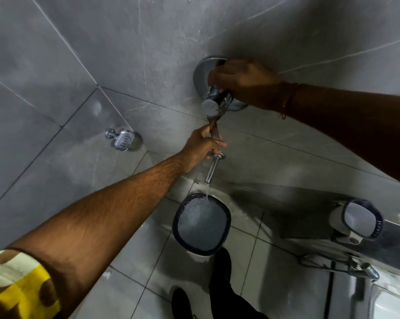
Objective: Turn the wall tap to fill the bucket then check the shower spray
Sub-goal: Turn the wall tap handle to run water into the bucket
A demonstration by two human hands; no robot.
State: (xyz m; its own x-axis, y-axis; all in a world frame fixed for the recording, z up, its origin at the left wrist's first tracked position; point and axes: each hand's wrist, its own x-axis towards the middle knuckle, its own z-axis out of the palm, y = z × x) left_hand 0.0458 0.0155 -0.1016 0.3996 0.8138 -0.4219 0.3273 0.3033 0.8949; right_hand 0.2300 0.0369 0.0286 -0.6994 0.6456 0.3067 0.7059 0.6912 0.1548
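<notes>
A chrome wall tap juts from a round chrome plate on the grey tiled wall. My right hand grips the tap body from above. My left hand is closed on the handles of pliers, whose jaws reach up to the tap. Below my left hand a chrome spout pours a thin stream into a dark-rimmed bucket on the floor. The bucket is nearly full of frothy water. No shower head is in view.
A chrome soap dish is fixed to the wall at the left. A dark-rimmed mug sits on a ledge at the right, with a chrome hand spray and hose below it. My dark-trousered leg stands beside the bucket.
</notes>
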